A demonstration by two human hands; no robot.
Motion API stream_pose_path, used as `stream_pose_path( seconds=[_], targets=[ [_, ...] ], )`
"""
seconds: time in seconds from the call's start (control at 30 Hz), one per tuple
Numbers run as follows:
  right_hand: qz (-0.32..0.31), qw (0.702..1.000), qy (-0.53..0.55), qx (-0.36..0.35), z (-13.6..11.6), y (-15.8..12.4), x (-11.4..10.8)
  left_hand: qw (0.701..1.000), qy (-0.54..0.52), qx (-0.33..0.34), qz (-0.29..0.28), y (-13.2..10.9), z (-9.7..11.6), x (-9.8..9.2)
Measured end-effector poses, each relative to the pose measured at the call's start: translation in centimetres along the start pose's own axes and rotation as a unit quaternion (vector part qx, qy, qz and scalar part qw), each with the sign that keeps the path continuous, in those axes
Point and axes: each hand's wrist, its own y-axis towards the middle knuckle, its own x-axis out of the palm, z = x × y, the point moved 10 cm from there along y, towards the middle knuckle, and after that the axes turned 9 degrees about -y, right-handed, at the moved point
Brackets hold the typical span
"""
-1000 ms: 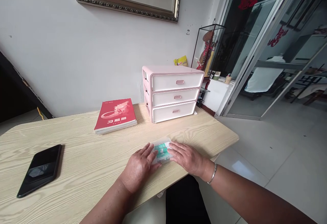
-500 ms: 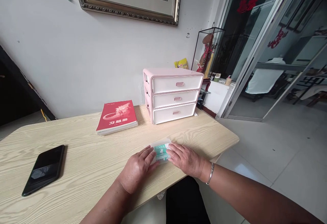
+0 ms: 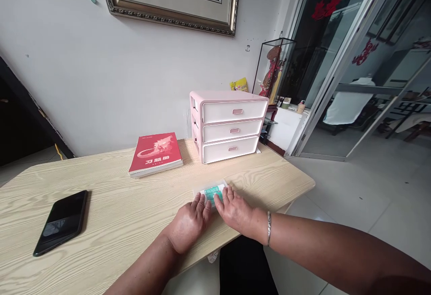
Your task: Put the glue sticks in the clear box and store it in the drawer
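A small flat whitish packet with a green printed label [image 3: 213, 191] lies on the wooden table [image 3: 117, 223] near its front edge. My left hand [image 3: 191, 219] rests over the packet's left and near part, fingers stretched out and lying flat. From the other side my right hand [image 3: 235, 210] covers its right and near part, fingers also extended and pressing down on it. Neither hand is closed round it. Its near edge is hidden under my fingers, and I cannot read the label.
A pink and white three-drawer box [image 3: 232, 126] stands at the back of the table, its drawers pushed in. Left of it lies a thick red book [image 3: 156, 153]. A black phone [image 3: 62, 223] is at the far left. The table's right corner [image 3: 308, 182] borders the tiled floor.
My right hand has shifted left and its fingers lie further over the packet. My left hand has moved slightly right. More of the packet's far edge shows.
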Motion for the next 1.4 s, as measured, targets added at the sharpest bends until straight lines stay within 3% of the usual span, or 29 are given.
stream_pose_path(
  seconds=[0.33, 0.53, 0.7, 0.87, 1.0, 1.23, 1.4],
  targets=[
    [-0.089, 0.995, -0.029, 0.038, -0.8, 1.1, 2.6, 0.997, 0.062, 0.002, -0.047, 0.3, 0.2, 0.3],
    [-0.114, 0.993, -0.016, 0.01, -0.6, 1.5, 2.0, 0.997, 0.053, 0.018, -0.054, 0.1, 0.5, 0.4],
    [-0.121, 0.99, 0.071, 0.032, 1.3, 1.1, 1.8, 1.0, 0.002, -0.012, -0.023, 0.0, -0.5, 0.9],
    [-0.069, 0.955, 0.262, 0.12, 4.6, -1.4, 1.0, 0.995, -0.071, -0.051, 0.042, 0.3, -2.0, -1.1],
    [-0.093, 0.934, 0.322, 0.126, 5.2, -2.3, 0.6, 0.994, -0.085, -0.045, 0.054, 0.5, -1.8, -2.3],
    [-0.159, 0.916, 0.359, 0.078, 4.2, 0.7, 1.2, 1.0, 0.017, -0.003, -0.005, 0.2, 0.3, 0.8],
    [-0.131, 0.932, 0.33, 0.07, 4.5, 2.5, 1.9, 0.996, 0.073, 0.001, -0.048, 0.7, 0.0, 1.6]
  ],
)
